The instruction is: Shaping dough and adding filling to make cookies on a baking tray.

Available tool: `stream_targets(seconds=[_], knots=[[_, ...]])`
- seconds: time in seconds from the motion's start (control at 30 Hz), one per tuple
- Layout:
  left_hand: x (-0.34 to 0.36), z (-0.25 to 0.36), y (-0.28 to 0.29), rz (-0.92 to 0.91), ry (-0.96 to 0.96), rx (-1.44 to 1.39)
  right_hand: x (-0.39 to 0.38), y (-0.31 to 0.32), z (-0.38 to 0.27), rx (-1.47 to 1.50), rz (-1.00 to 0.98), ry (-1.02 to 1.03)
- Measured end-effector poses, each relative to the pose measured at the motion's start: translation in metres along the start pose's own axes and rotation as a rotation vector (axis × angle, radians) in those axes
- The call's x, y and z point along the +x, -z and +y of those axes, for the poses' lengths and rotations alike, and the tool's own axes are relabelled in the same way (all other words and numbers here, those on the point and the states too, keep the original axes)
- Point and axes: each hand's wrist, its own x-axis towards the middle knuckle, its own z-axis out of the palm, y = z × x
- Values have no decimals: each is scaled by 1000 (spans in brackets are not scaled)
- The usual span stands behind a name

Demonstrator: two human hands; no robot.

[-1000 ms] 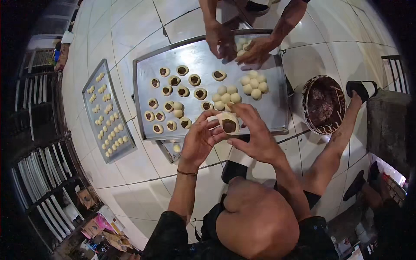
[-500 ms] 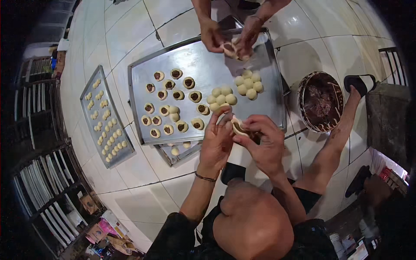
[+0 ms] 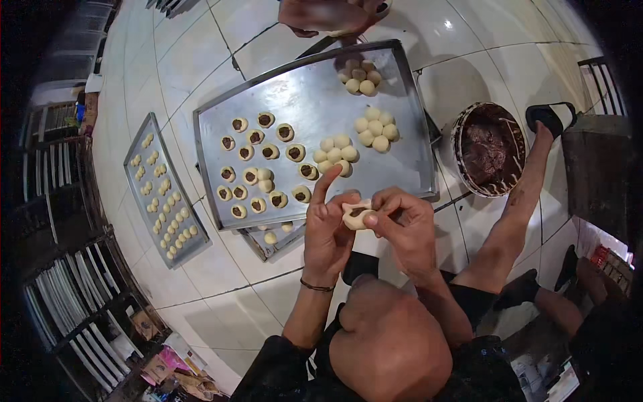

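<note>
Pinched between both hands is a piece of pale dough (image 3: 358,216) with dark brown filling showing in its open middle. My left hand (image 3: 328,234) holds its left side, index finger raised. The fingers and thumb of my right hand (image 3: 408,233) are closed on its right side. Just beyond lies a large metal tray (image 3: 308,84). On its left are several dough rounds topped with brown filling (image 3: 269,151); plain dough balls sit in clusters, one near my fingertips (image 3: 335,154), one in the middle right (image 3: 376,128) and one at the far edge (image 3: 360,78).
A round basin of dark brown filling (image 3: 492,151) stands on the tiled floor at right. A smaller tray of dough pieces (image 3: 149,201) lies at left. Another tray (image 3: 268,249) shows partly beneath the large one. Part of another person (image 3: 328,15) is at the far edge.
The other person's hands have left the tray's far right, and a dough-ball cluster now shows there. The dough in my hands has turned, showing more filling. The view has shifted slightly.
</note>
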Motion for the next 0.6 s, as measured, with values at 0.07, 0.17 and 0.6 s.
stream_targets(seconds=[0.07, 0.17, 0.6], knots=[[-3, 0, -7, -13, -23, 37, 4, -2, -9, 220, 40, -161], [-4, 0, -10, -27, -47, 75, 7, -5, -17, 442, 78, -319], [-9, 4, -42, -191, -179, 366, 13, -2, -45, -469, -25, 411]])
